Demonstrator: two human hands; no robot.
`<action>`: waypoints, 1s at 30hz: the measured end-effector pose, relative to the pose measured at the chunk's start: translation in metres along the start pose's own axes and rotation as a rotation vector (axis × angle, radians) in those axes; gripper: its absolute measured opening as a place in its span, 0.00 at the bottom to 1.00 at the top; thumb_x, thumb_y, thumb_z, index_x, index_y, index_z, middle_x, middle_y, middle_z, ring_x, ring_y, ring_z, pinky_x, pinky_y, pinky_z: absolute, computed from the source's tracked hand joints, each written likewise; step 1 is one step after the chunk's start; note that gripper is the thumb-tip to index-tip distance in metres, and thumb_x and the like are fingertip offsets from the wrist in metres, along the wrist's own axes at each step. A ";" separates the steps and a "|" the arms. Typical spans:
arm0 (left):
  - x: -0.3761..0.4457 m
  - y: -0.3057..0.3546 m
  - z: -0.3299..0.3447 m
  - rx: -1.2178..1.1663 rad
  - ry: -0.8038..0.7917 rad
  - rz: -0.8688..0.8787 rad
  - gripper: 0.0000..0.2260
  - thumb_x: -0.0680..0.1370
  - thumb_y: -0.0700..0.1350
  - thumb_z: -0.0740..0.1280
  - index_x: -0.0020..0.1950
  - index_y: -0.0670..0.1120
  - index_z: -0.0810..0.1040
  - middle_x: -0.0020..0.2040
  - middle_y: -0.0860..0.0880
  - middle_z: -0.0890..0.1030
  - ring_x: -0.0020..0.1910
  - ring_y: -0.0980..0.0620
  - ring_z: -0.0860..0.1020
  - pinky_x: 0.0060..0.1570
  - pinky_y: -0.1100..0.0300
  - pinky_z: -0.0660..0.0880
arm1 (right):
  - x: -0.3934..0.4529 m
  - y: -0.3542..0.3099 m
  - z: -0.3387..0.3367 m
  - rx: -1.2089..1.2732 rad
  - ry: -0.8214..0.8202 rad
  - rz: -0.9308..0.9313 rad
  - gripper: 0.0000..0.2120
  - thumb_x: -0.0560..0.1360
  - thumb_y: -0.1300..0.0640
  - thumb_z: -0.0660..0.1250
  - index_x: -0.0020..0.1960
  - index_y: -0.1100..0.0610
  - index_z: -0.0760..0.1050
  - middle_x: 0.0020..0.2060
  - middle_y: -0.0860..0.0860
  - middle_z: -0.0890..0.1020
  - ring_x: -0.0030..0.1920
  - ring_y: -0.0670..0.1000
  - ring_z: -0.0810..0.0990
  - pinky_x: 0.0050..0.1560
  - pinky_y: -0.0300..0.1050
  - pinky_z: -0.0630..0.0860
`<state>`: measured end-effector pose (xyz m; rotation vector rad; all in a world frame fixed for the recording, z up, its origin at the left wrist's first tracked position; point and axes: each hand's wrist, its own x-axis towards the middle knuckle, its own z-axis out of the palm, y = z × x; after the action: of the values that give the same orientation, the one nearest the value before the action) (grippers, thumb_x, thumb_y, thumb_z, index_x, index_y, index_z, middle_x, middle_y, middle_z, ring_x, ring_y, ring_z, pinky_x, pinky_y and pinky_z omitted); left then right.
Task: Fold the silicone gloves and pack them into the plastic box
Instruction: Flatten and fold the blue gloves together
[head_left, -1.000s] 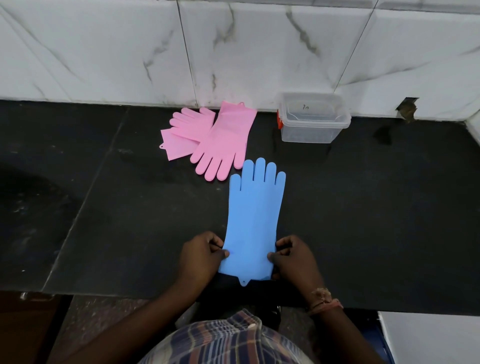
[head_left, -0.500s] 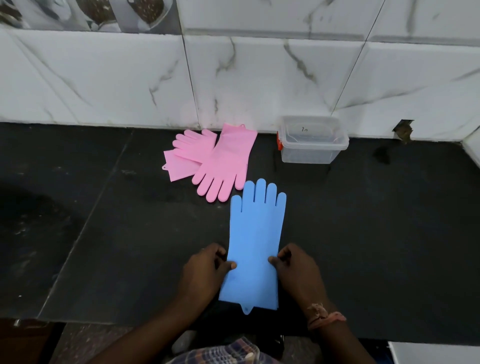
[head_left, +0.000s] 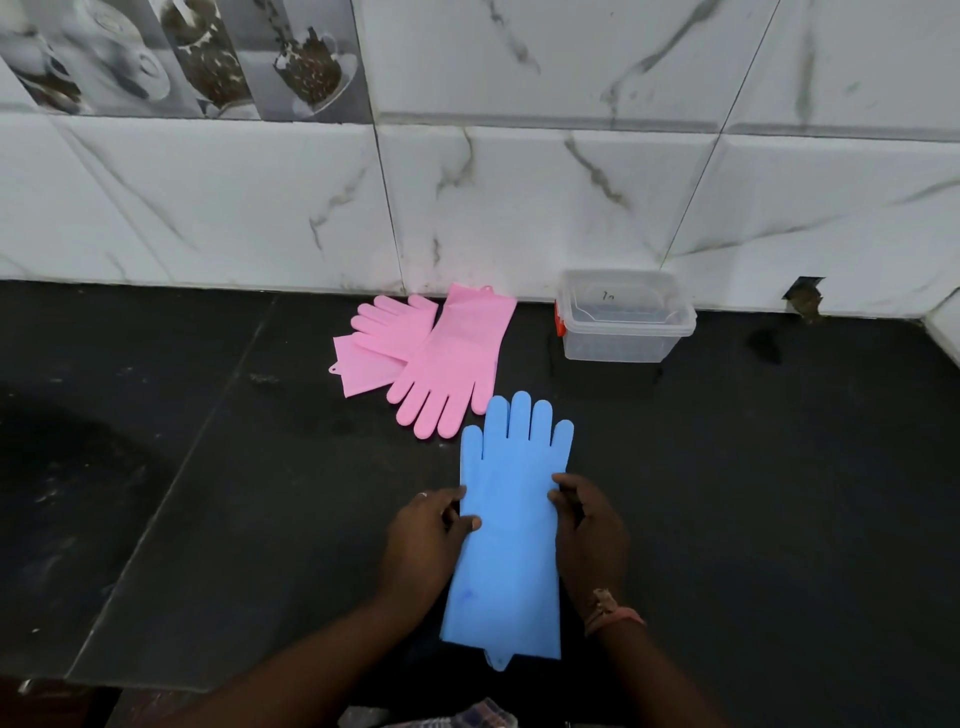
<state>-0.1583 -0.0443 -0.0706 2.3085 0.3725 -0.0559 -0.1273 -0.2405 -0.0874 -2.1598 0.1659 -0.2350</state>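
Both hands have slid up the blue glove, from the cuff to mid-palm!

Left hand pinches the left edge, thumb on top; right hand grips the right edge, fingers curled. It lies flat on the black counter, cuff at the near edge, fingertips just short of the pink gloves. Open counter spreads either side. Plastic box stands lidded against the wall tiles, beyond the right hand, clear of the gloves.

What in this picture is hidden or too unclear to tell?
- Head view: the blue glove may be two stacked; only the top shows.
- The mark on the box lid is too small to read.
- Part of one pink glove lies under the other.
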 end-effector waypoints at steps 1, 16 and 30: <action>-0.001 -0.002 0.002 0.034 0.006 0.016 0.19 0.78 0.52 0.74 0.69 0.53 0.81 0.45 0.55 0.78 0.43 0.59 0.78 0.44 0.63 0.72 | 0.003 0.001 0.000 0.022 -0.004 0.032 0.08 0.77 0.58 0.70 0.55 0.49 0.80 0.51 0.40 0.81 0.51 0.42 0.80 0.54 0.38 0.76; 0.013 -0.004 0.011 0.552 -0.075 0.363 0.28 0.84 0.60 0.55 0.84 0.57 0.56 0.85 0.51 0.59 0.82 0.43 0.61 0.76 0.47 0.67 | 0.004 0.004 0.008 -0.378 -0.120 -0.126 0.17 0.81 0.52 0.62 0.68 0.43 0.74 0.75 0.39 0.66 0.61 0.47 0.77 0.56 0.45 0.77; 0.017 -0.019 -0.037 0.369 -0.088 0.724 0.16 0.76 0.36 0.74 0.62 0.48 0.87 0.64 0.47 0.85 0.62 0.45 0.81 0.61 0.51 0.80 | 0.003 0.007 -0.038 -0.146 -0.321 -0.388 0.19 0.73 0.64 0.72 0.62 0.51 0.80 0.70 0.54 0.72 0.67 0.51 0.74 0.65 0.48 0.74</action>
<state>-0.1504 -0.0012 -0.0610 2.6548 -0.5727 0.1448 -0.1336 -0.2754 -0.0713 -2.3281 -0.4349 -0.0951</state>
